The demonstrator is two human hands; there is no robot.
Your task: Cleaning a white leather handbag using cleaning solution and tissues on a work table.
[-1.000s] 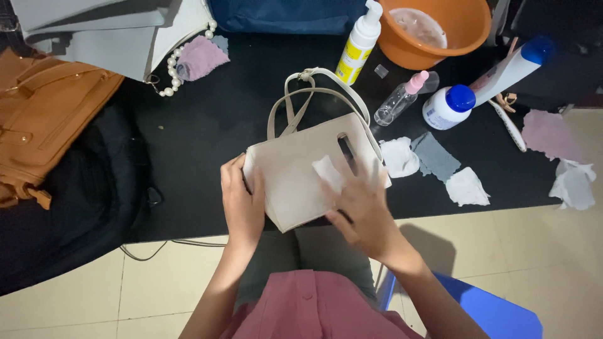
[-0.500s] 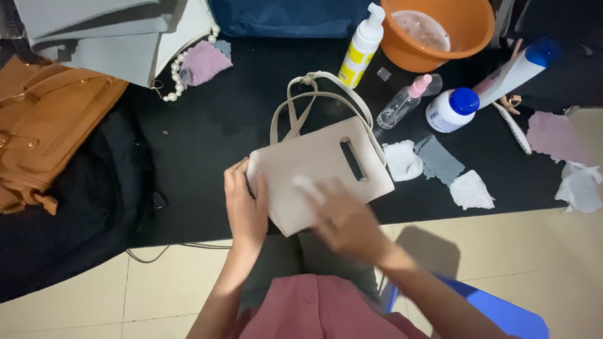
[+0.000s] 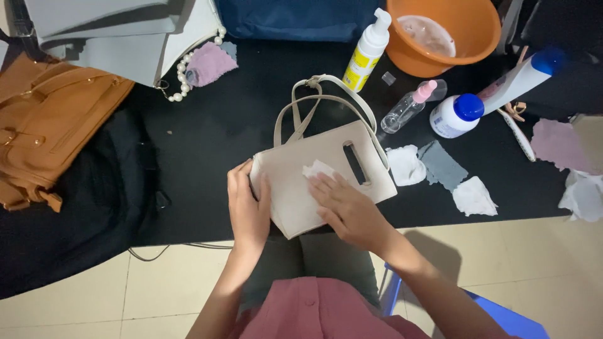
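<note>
Yellow-label pump bottle (image 3: 367, 53) & orange basin (image 3: 443, 36) behind beige bag (image 3: 317, 179)

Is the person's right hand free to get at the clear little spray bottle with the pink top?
Probably not straight away: the right hand presses a white wipe flat on the cream handbag. The spray bottle lies beyond the bag on the black mat, with nothing between them, so the path looks open.

Orange basin (image 3: 449, 59) at one o'clock; foam pump bottle (image 3: 367, 53) at twelve; small spray bottle (image 3: 409, 107) and blue-capped jar (image 3: 456, 115) at two; brown bag (image 3: 47, 125) at nine; pearl strand (image 3: 183, 72) at eleven.
</note>
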